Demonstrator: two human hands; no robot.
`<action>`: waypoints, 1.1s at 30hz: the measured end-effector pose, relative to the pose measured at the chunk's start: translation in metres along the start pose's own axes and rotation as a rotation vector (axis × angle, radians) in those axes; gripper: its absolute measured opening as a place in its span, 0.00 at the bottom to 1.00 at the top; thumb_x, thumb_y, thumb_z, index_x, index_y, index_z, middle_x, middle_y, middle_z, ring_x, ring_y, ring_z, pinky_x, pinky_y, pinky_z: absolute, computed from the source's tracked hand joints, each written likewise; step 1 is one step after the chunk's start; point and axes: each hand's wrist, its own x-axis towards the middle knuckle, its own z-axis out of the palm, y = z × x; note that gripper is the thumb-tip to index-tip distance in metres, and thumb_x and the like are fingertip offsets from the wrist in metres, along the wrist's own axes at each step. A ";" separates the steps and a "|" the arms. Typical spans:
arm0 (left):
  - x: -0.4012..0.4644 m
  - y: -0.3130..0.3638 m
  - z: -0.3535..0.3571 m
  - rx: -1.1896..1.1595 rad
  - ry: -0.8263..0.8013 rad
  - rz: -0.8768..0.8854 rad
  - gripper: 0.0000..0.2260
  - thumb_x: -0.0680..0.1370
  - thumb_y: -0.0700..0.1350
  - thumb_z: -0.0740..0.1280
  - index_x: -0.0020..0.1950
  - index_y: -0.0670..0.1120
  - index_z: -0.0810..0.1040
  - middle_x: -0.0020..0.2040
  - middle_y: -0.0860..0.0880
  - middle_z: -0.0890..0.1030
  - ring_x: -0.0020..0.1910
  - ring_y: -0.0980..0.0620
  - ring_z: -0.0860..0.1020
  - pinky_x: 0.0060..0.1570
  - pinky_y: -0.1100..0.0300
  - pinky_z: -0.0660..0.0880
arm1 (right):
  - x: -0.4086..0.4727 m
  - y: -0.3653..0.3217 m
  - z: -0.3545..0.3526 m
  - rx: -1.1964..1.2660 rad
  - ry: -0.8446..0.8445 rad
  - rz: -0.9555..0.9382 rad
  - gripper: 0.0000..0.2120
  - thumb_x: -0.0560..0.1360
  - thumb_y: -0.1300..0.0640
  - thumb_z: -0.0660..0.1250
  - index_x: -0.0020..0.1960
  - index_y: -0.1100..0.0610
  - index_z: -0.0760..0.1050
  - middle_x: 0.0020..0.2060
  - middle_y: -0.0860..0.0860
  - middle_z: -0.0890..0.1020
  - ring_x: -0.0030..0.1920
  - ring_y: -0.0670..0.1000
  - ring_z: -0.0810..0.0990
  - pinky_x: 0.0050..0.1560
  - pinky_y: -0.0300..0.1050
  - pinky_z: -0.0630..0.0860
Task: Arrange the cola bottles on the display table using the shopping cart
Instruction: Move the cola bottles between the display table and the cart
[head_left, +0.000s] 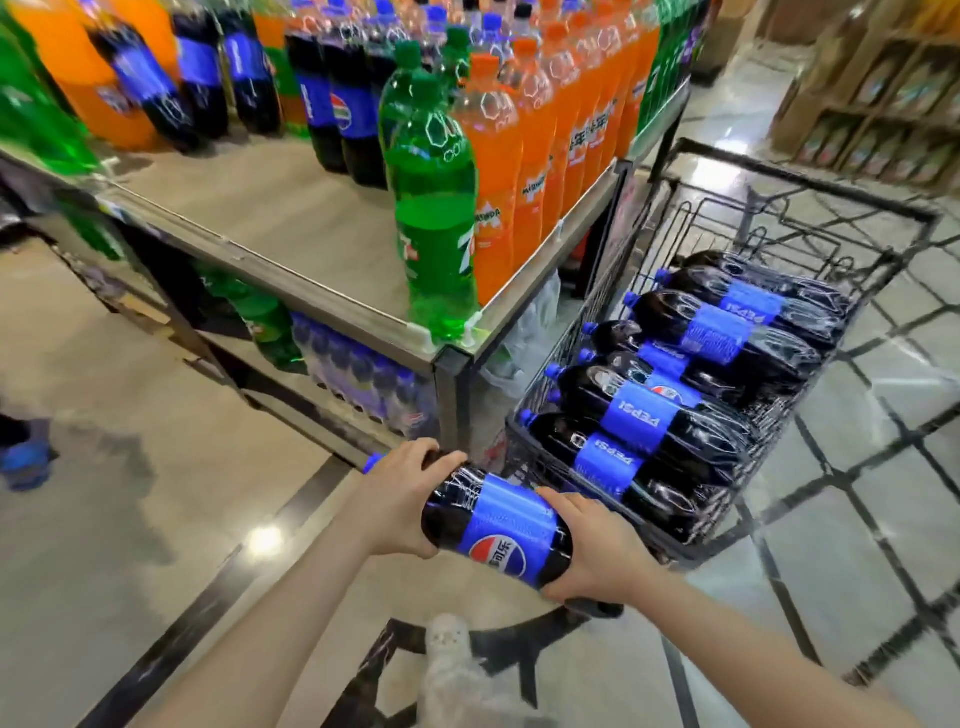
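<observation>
Both of your hands are clamped on one large dark cola bottle with a blue label and blue cap (493, 525), which you hold on its side, low in front of you, above the glossy floor (130, 519). Your left hand (400, 499) wraps the shoulder and neck end, fingers curled over the top, with the cap poking out past your knuckles to the left. Your right hand (587, 545) cups the base end, thumb along the label edge. The bottle sits just beside the near corner of the black wire shopping cart (779, 208), which holds more dark cola bottles with blue labels (670, 410) lying on their sides in rows, caps pointing left. To the left of the cart stands the grey display counter (291, 218), with a bare patch on its near side. Tall green plastic soda bottles (436, 228) stand at its near corner, touching a row of orange soda bottles (524, 171); upright cola bottles (343, 114) stand farther back. Shrink-wrapped packs (363, 379) sit on the lower shelf.
</observation>
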 end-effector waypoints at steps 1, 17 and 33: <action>0.002 -0.012 -0.001 0.006 -0.005 0.005 0.46 0.56 0.60 0.73 0.73 0.52 0.65 0.63 0.48 0.70 0.59 0.48 0.72 0.58 0.54 0.74 | 0.010 -0.006 0.002 0.009 -0.002 0.002 0.55 0.52 0.32 0.67 0.75 0.43 0.51 0.65 0.46 0.71 0.63 0.52 0.72 0.60 0.51 0.72; 0.049 -0.205 -0.046 -0.022 -0.070 0.087 0.44 0.56 0.58 0.74 0.71 0.54 0.67 0.61 0.50 0.72 0.56 0.48 0.74 0.54 0.56 0.73 | 0.175 -0.116 0.010 0.112 -0.035 0.082 0.54 0.52 0.31 0.68 0.74 0.41 0.52 0.63 0.44 0.71 0.61 0.51 0.73 0.60 0.49 0.72; 0.079 -0.430 -0.157 0.079 0.036 0.335 0.47 0.58 0.71 0.71 0.71 0.49 0.70 0.59 0.42 0.74 0.54 0.41 0.75 0.53 0.49 0.75 | 0.309 -0.305 -0.024 0.108 0.177 0.258 0.56 0.52 0.31 0.69 0.75 0.44 0.53 0.67 0.45 0.69 0.66 0.51 0.70 0.64 0.52 0.70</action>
